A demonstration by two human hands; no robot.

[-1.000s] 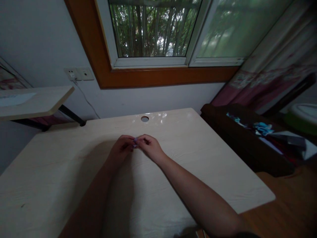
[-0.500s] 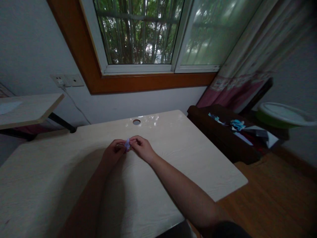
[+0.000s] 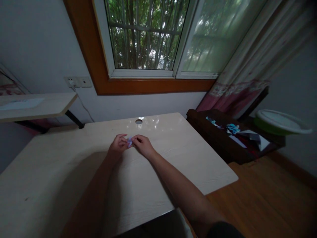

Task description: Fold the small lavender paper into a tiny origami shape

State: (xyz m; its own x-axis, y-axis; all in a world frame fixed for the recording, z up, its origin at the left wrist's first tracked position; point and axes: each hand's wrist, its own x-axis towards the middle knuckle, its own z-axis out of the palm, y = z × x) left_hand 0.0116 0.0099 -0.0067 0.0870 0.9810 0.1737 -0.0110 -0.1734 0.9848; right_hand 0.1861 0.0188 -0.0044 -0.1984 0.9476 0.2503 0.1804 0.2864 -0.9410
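Purple piece (image 3: 129,142): between the fingertips of the left hand (image 3: 118,144) and right hand (image 3: 143,144), over the pale tabletop (image 3: 185,155).
Handling: probably light, thin and easily creased; best held lightly by its edges.
Left hand: fingers loosely curled, tips at the piece; whether they pinch it cannot be told.
Right hand: thumb and forefinger pinching the piece's right side.
Round hole (image 3: 139,121): in the tabletop, beyond both hands.
Obstruction: the fingers, hiding part of the piece.
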